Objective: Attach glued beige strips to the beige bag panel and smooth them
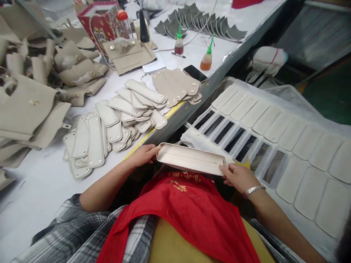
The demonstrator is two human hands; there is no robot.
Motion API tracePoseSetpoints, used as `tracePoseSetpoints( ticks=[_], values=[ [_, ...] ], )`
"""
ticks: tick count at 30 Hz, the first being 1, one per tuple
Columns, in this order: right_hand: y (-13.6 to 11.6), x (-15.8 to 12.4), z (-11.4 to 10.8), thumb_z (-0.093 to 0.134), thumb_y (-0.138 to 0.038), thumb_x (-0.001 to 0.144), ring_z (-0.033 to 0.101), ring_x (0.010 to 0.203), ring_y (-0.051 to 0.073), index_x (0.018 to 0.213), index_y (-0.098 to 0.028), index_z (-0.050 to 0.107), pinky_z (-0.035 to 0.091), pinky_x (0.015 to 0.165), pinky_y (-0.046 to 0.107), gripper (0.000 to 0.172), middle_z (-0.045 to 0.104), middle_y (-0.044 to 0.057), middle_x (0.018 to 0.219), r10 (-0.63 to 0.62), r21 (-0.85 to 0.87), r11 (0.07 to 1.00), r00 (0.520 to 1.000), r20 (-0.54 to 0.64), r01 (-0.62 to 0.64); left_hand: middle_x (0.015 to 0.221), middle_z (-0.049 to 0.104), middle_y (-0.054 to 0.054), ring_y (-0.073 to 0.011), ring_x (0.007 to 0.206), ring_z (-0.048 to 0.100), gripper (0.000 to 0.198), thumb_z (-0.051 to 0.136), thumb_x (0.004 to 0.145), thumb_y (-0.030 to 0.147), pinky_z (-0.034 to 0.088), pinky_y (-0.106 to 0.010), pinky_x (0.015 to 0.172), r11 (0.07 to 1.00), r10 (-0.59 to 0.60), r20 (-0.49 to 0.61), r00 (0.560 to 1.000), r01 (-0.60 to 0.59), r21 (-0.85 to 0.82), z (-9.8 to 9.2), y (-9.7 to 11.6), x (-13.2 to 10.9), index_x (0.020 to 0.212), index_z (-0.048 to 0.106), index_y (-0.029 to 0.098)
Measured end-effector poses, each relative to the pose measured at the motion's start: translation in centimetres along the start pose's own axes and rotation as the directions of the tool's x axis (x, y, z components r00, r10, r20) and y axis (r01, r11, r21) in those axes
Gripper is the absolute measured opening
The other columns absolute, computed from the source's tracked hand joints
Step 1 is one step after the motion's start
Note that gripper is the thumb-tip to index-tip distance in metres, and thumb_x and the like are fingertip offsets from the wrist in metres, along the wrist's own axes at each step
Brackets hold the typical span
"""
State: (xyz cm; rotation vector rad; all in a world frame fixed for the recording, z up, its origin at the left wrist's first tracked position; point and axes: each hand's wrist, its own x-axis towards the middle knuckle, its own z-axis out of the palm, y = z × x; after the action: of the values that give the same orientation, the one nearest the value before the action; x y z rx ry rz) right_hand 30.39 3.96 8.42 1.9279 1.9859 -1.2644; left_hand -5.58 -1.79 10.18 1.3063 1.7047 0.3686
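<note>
In the head view, a long, rimmed cream piece (189, 156) is level over the red apron (189, 208), off the tabletop (41, 182). The left hand (146, 154) pinches its left end; the right hand (241, 178) pinches the right corner, thumb on the inner face, fingers beneath. Holding both ends probably keeps the soft piece from sagging and its hollow side facing up. Loose strips (95, 140) are heaped on the tabletop near the left arm, likely for easy reach; pale panels (311, 193) lie side by side at the right, perhaps to stay apart.

By count: one piece in hand, two green-tipped bottles (206, 62), one phone (194, 73), and three panels in the nearest row, about nine in the farther one. The strips overlap too much to count.
</note>
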Motion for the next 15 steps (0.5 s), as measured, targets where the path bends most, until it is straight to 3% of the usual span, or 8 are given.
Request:
tracePoseSetpoints(
  ticks=[3,5,9,15],
  values=[
    [-0.6,-0.1,-0.1,0.041,-0.035,0.089,0.064,0.055,0.015,0.064,-0.019,0.051,0.047,0.050,0.023,0.031,0.067,0.006,0.063,-0.015,-0.155,0.988,1.000,-0.016,0.012,0.071,0.060,-0.008,-0.0200,0.069,0.056,0.038,0.036,0.085,0.046,0.043,-0.031,0.066,0.891,0.114,-0.067,0.991,-0.072,0.448,0.4,0.8,-0.1,0.072,0.055,0.016],
    [-0.6,0.2,0.0,0.036,-0.032,0.090,0.063,0.053,0.014,0.064,-0.019,0.050,0.047,0.050,0.023,0.032,0.068,0.006,0.065,-0.003,-0.129,0.992,1.000,-0.001,0.003,0.074,0.061,-0.009,-0.0206,0.070,0.056,0.036,0.031,0.087,0.038,0.041,-0.031,0.067,0.828,0.120,-0.058,0.991,-0.068,0.557,0.4,1.1,0.0,0.074,0.057,0.016],
    [0.3,0.9,0.1,0.033,-0.032,0.091,0.062,0.050,0.012,0.066,-0.020,0.050,0.047,0.049,0.021,0.033,0.067,0.004,0.067,0.021,0.023,0.999,0.998,0.061,-0.022,0.072,0.061,-0.008,-0.0188,0.066,0.055,0.037,0.028,0.087,0.034,0.038,-0.028,0.063,0.843,0.088,0.014,0.996,-0.082,0.531,0.0,1.1,0.7,0.075,0.058,0.016],
    [0.6,1.8,-0.2,0.036,-0.030,0.090,0.058,0.043,0.009,0.065,-0.017,0.051,0.044,0.045,0.019,0.032,0.064,0.002,0.060,0.000,-0.031,1.000,0.996,0.084,0.002,0.068,0.057,-0.005,-0.0172,0.064,0.052,0.032,0.031,0.083,0.033,0.037,-0.028,0.061,0.879,0.113,0.083,0.990,-0.139,0.456,-0.4,0.5,2.1,0.065,0.053,0.017]
  ],
)
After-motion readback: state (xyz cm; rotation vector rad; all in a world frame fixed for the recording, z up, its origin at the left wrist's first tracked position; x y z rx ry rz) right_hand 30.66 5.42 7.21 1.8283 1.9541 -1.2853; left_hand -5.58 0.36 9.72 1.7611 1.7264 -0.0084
